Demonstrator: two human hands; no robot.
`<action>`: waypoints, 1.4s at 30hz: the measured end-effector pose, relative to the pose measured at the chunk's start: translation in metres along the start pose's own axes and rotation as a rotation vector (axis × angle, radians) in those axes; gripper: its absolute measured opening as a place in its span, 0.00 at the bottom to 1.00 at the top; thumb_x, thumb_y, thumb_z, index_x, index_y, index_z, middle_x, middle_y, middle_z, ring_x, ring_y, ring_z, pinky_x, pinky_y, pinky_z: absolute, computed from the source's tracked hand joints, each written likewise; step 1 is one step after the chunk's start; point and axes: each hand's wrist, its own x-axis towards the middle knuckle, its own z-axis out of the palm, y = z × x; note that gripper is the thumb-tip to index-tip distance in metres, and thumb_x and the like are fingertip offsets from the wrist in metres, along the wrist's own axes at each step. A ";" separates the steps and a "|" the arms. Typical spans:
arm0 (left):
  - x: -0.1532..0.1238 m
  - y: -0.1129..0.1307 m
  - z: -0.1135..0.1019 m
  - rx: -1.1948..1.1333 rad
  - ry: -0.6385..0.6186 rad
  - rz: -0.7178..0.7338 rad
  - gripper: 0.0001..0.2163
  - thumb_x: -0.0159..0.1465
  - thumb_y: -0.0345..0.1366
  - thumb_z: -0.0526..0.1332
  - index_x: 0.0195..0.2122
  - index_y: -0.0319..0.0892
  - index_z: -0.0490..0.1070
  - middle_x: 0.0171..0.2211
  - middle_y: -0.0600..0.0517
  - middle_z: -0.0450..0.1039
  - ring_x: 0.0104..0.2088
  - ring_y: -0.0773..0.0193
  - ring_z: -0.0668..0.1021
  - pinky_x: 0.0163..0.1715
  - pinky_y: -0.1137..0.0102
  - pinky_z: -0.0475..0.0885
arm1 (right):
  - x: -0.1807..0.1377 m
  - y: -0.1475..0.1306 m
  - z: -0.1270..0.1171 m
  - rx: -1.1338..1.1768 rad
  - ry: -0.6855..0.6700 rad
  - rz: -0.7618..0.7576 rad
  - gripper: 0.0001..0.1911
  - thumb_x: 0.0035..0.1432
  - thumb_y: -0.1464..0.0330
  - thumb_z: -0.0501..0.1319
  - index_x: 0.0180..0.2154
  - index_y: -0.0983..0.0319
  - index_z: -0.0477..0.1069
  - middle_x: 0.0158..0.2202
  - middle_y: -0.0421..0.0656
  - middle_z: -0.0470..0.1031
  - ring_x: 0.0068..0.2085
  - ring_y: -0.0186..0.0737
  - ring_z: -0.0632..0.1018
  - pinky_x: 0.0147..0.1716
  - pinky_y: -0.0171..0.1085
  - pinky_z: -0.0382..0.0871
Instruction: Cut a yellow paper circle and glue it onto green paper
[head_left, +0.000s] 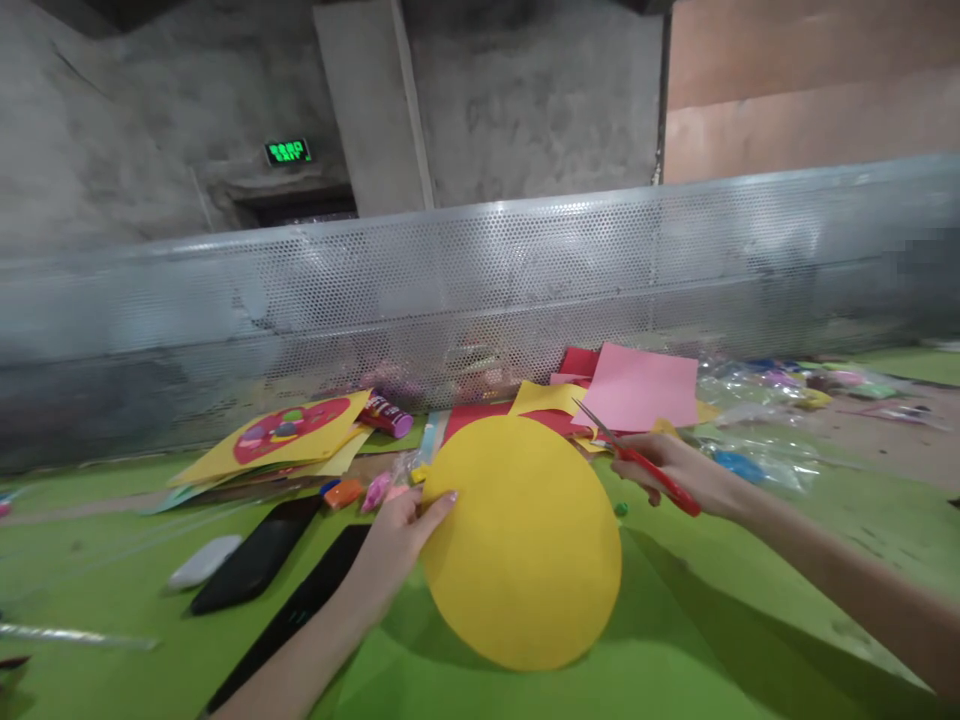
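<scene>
My left hand [401, 530] pinches the left edge of a large yellow paper disc [525, 545] and holds it tilted above the green table. To the disc's upper right, my right hand [675, 470] grips red-handled scissors [637, 458]. Their blades point up and left toward a pink sheet [645, 388] and look slightly apart. The scissors do not touch the disc.
Two black phones [259, 553] [300, 605] and a white oblong [204, 561] lie at the left. A yellow sheet with a red circle [289, 432], a glue stick [388, 414], loose coloured paper and plastic wrap [750, 440] lie before a perforated metal barrier [480, 290].
</scene>
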 end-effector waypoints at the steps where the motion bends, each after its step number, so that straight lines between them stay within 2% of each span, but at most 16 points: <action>1: -0.001 0.000 0.001 -0.010 -0.004 -0.018 0.12 0.54 0.40 0.61 0.35 0.38 0.73 0.33 0.49 0.77 0.32 0.58 0.78 0.34 0.67 0.72 | 0.000 0.001 0.000 -0.012 -0.018 0.003 0.16 0.50 0.57 0.56 0.31 0.64 0.67 0.20 0.35 0.56 0.22 0.31 0.63 0.20 0.32 0.65; 6: -0.005 -0.001 0.004 -0.031 -0.041 -0.053 0.12 0.54 0.40 0.61 0.38 0.40 0.71 0.33 0.51 0.78 0.33 0.60 0.78 0.33 0.70 0.71 | -0.001 0.005 0.003 -0.060 -0.082 0.016 0.13 0.50 0.59 0.55 0.24 0.63 0.64 0.20 0.35 0.57 0.20 0.31 0.64 0.18 0.31 0.64; 13: -0.009 0.001 0.006 -0.035 -0.075 -0.069 0.10 0.54 0.40 0.61 0.34 0.40 0.72 0.31 0.52 0.78 0.31 0.60 0.78 0.31 0.70 0.71 | -0.004 -0.002 0.006 -0.094 -0.124 0.031 0.10 0.48 0.63 0.54 0.23 0.63 0.63 0.18 0.35 0.58 0.18 0.30 0.63 0.16 0.30 0.62; 17: -0.011 0.000 0.005 -0.019 -0.088 -0.065 0.11 0.54 0.40 0.61 0.36 0.41 0.72 0.31 0.52 0.78 0.30 0.60 0.78 0.30 0.71 0.71 | -0.005 -0.005 0.005 -0.127 -0.143 0.033 0.09 0.48 0.65 0.54 0.21 0.62 0.60 0.17 0.35 0.57 0.18 0.30 0.63 0.17 0.30 0.62; 23: -0.011 0.001 0.007 0.082 -0.082 -0.069 0.12 0.53 0.42 0.61 0.34 0.40 0.73 0.29 0.52 0.77 0.29 0.59 0.77 0.28 0.71 0.70 | -0.006 -0.008 0.003 -0.190 -0.173 0.011 0.08 0.47 0.67 0.53 0.20 0.62 0.57 0.18 0.35 0.56 0.18 0.29 0.63 0.17 0.30 0.61; 29: -0.011 0.000 0.005 0.138 -0.088 -0.066 0.12 0.53 0.44 0.61 0.30 0.39 0.72 0.26 0.51 0.76 0.27 0.60 0.76 0.25 0.71 0.68 | -0.005 -0.008 0.003 -0.217 -0.205 -0.003 0.06 0.46 0.68 0.52 0.20 0.62 0.58 0.18 0.35 0.55 0.20 0.29 0.62 0.18 0.29 0.59; 42: -0.012 0.001 0.007 0.066 -0.104 -0.098 0.13 0.51 0.43 0.62 0.31 0.39 0.73 0.27 0.51 0.77 0.28 0.59 0.77 0.27 0.70 0.70 | -0.004 -0.009 0.005 -0.216 -0.210 0.038 0.03 0.43 0.70 0.51 0.20 0.62 0.60 0.17 0.35 0.57 0.18 0.29 0.63 0.17 0.29 0.59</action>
